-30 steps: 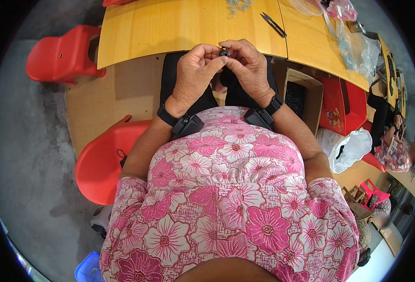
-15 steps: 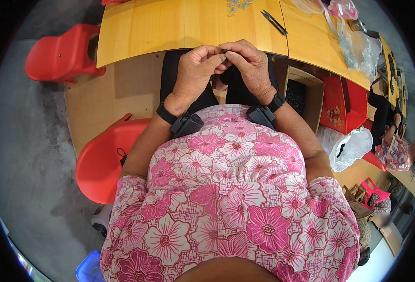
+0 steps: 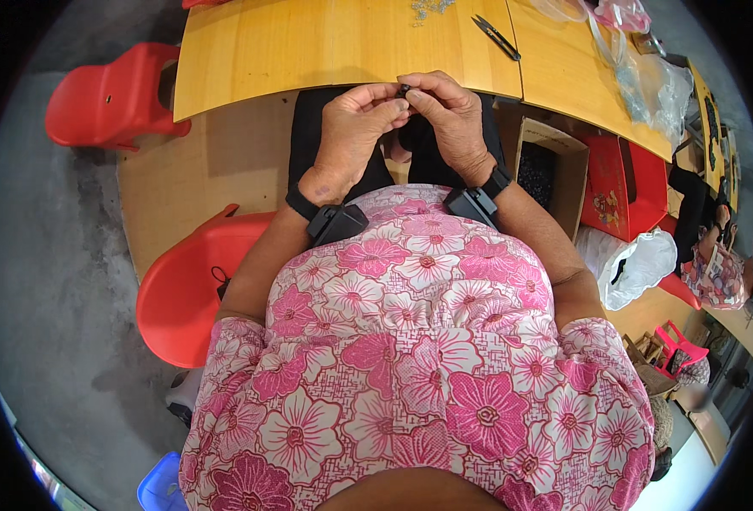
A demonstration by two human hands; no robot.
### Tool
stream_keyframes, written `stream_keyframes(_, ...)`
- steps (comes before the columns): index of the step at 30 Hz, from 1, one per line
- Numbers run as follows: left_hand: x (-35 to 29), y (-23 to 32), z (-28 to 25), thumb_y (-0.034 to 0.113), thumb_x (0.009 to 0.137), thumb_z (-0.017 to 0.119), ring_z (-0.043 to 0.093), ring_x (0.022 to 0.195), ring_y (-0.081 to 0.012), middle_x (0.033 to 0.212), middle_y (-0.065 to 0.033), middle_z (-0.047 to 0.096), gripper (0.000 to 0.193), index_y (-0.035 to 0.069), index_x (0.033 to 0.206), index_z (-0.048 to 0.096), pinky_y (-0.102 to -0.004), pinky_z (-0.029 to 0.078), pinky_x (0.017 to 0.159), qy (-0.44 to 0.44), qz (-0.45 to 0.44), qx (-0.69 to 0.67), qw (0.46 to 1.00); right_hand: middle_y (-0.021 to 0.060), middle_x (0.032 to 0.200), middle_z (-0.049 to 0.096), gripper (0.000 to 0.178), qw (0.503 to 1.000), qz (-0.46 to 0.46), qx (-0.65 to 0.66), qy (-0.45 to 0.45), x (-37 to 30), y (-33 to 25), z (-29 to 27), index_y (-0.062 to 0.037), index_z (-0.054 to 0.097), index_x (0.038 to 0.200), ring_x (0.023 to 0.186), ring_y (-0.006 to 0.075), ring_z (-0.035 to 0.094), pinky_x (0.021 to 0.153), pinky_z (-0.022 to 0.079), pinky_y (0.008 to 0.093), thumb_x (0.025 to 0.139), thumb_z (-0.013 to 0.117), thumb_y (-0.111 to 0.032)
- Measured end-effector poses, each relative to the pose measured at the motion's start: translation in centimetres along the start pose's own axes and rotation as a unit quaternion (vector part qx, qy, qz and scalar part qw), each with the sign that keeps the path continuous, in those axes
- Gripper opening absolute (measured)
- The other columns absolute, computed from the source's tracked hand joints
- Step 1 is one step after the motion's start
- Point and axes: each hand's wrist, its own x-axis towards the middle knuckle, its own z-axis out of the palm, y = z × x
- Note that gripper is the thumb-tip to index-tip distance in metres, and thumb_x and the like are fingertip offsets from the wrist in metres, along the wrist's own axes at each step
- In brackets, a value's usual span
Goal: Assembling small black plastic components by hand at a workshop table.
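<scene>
- Far left: red stool [image 3: 104,95], beside the end of the wooden counter [image 3: 308,51].
- Lower edge: blue container [image 3: 162,484], mostly cut off.
- Next: red chair [image 3: 185,294], partly hidden behind left forearm [image 3: 261,272].
- Left hand [image 3: 351,132]: pinched narrow on small dark piece [image 3: 404,91]. Located between the fingertips of both hands, in view at the counter's near edge; largely covered, exact shape hard to make out.
- Upper edge: clear bits [image 3: 430,8] on the counter, cut off.
- Right hand [image 3: 449,115]: thumb and finger closed on the same piece.
- On the counter: black snips [image 3: 496,38].
- Below the counter: open carton [image 3: 569,179], dark contents; print on flap too small to read.
- Beside it: red box [image 3: 605,187] with cartoon figure.
- Lower: white bag [image 3: 645,268], contents mostly hidden.
- Far right: another person [image 3: 717,268], partly lost in dark rim.
</scene>
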Motion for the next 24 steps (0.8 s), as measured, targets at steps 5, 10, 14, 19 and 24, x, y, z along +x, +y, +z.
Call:
stream_keyframes(5, 0.1, -0.1, -0.4, 0.007, 0.089, 0.063, 0.063, 0.081, -0.0138, 0.094, -0.0102, 0.065, 0.024, -0.005, 0.109, 0.06, -0.0239, 0.053, 0.076, -0.004, -0.008, 0.014, 1.0, 0.0025, 0.09, 0.061, 0.018, 0.998, 0.054, 0.042, -0.004, 0.0, -0.7, 0.1, -0.0024, 0.067, 0.106, 0.076, 0.0086, 0.063, 0.067, 0.052, 0.0191, 0.091, 0.058, -0.006)
stream_keyframes(10, 0.3, -0.2, -0.5, 0.008, 0.089, 0.063, 0.062, 0.079, -0.0129, 0.092, -0.0094, 0.065, 0.022, -0.005, 0.107, 0.06, -0.024, 0.053, 0.075, -0.01, -0.014, 0.011, 1.0, 0.0024, 0.087, 0.062, 0.018, 0.993, 0.1, 0.058, -0.01, 0.0, -0.5, -0.2, -0.0012, 0.067, 0.106, 0.075, 0.0089, 0.063, 0.069, 0.053, 0.0201, 0.092, 0.057, -0.007)
stream_keyframes(14, 0.4, 0.0, -0.6, 0.008, 0.089, 0.063, 0.062, 0.078, -0.0125, 0.09, -0.0088, 0.065, 0.021, -0.004, 0.106, 0.06, -0.0245, 0.054, 0.075, -0.021, -0.015, 0.024, 0.999, 0.0019, 0.084, 0.063, 0.018, 0.983, 0.144, 0.117, -0.014, 0.3, -0.6, -0.5, -0.0005, 0.067, 0.105, 0.074, 0.0085, 0.062, 0.07, 0.053, 0.0214, 0.093, 0.056, -0.008)
stream_keyframes(19, 0.5, -0.1, -0.8, 0.008, 0.089, 0.063, 0.062, 0.077, -0.0122, 0.09, -0.0086, 0.065, 0.021, -0.004, 0.106, 0.061, -0.0251, 0.054, 0.076, -0.024, -0.028, 0.023, 0.999, 0.0018, 0.085, 0.063, 0.018, 0.992, 0.107, 0.057, -0.033, 0.3, -0.3, -0.8, -0.0009, 0.066, 0.107, 0.075, 0.0089, 0.063, 0.07, 0.053, 0.0215, 0.092, 0.057, -0.007)
stream_keyframes(24, 0.4, 0.0, -1.0, 0.009, 0.089, 0.063, 0.062, 0.08, -0.0125, 0.093, -0.0091, 0.066, 0.021, -0.004, 0.106, 0.061, -0.0253, 0.054, 0.077, -0.011, -0.031, -0.015, 0.999, 0.0019, 0.089, 0.06, 0.023, 0.998, 0.028, -0.039, -0.049, 0.0, -1.5, -0.3, -0.003, 0.066, 0.11, 0.076, 0.0081, 0.061, 0.069, 0.052, 0.0203, 0.088, 0.061, -0.003)
